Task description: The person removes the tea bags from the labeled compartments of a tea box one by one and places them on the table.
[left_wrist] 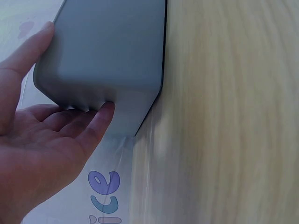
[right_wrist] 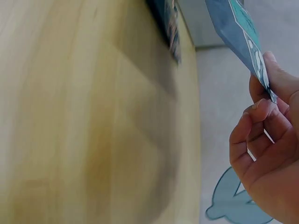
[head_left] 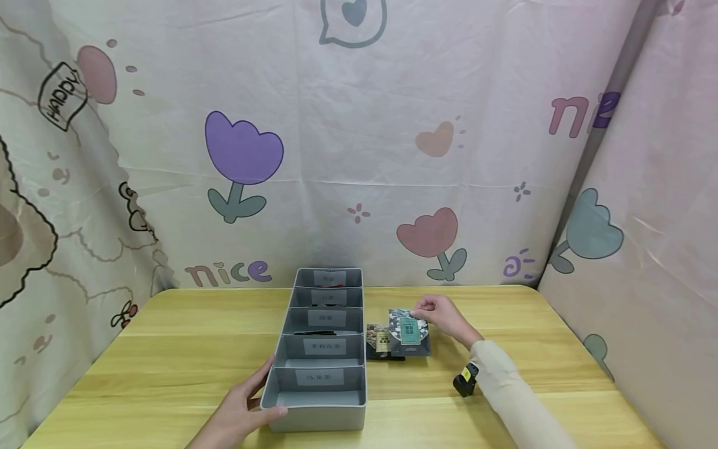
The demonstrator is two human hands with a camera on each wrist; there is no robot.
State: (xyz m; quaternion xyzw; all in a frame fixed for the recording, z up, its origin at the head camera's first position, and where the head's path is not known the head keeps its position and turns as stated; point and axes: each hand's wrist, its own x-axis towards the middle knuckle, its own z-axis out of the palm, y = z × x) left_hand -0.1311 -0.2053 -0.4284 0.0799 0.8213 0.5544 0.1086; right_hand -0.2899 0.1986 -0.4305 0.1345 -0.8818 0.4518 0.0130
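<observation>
So I'm watching someone at a wooden desk, and their left hand has hold of a long grey box by its near left corner, thumb on the front wall and fingers along the side, probably so it won't skid. The box runs from near the desk's back edge toward the front edge, which I'd guess keeps all five labelled compartments within reach. The right hand is pinching a floral packet by its top right corner, seemingly raised off the desk to the right of the box. Corner grip leaves the label facing the person, so maybe that's for reading it. Between it and the box lies a second packet, and the box's right wall is in the way too. Thin dark edges show in the third compartment from the back. Printed curtain hangs right behind the desk's back edge, so not much slack there.
</observation>
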